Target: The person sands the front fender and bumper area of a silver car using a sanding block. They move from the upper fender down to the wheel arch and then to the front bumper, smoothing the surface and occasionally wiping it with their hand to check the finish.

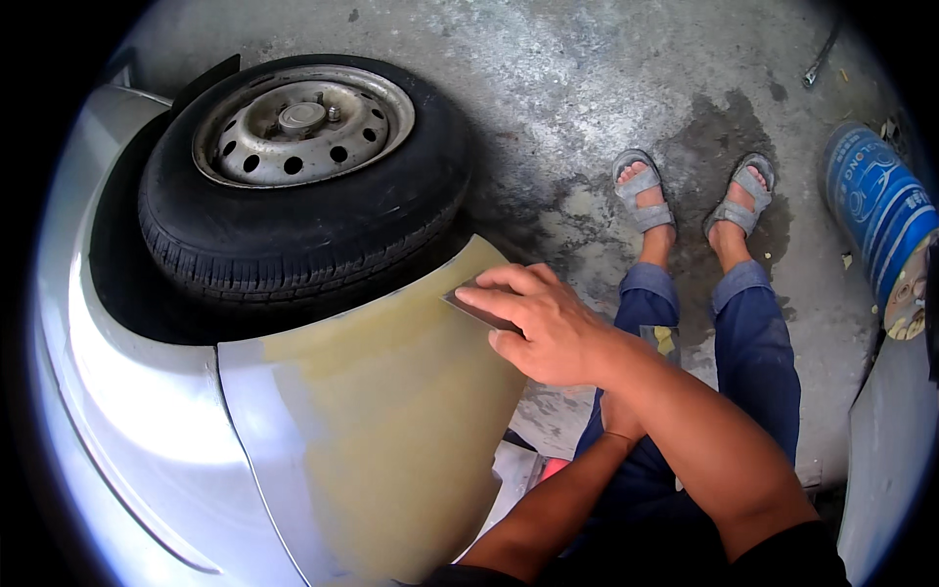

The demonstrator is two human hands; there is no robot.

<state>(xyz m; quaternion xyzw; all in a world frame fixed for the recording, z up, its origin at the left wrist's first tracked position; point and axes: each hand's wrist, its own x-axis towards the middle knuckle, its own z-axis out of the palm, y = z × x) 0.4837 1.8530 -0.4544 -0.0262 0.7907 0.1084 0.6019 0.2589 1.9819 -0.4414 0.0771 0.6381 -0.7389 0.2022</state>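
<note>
My right hand (553, 328) grips a thin, flat putty scraper (477, 311), its fingers closed along the blade. The scraper's edge meets the upper right corner of a car body panel (391, 430), coated over a broad area in yellowish filler. Below my right forearm, only the wrist and part of my left hand (622, 416) show; its fingers are hidden. Just beyond that forearm, in line with the left hand, appears a small greyish putty plate (661, 340) bearing a yellow dab, apparently held by that hand.
A black tyre on a steel wheel (303, 127) sits in the wheel arch beside the panel. Silver bodywork (127, 362) continues left past a seam. A blue drum (880, 215) lies at the right. My sandalled feet (641, 186) stand on stained concrete (548, 59).
</note>
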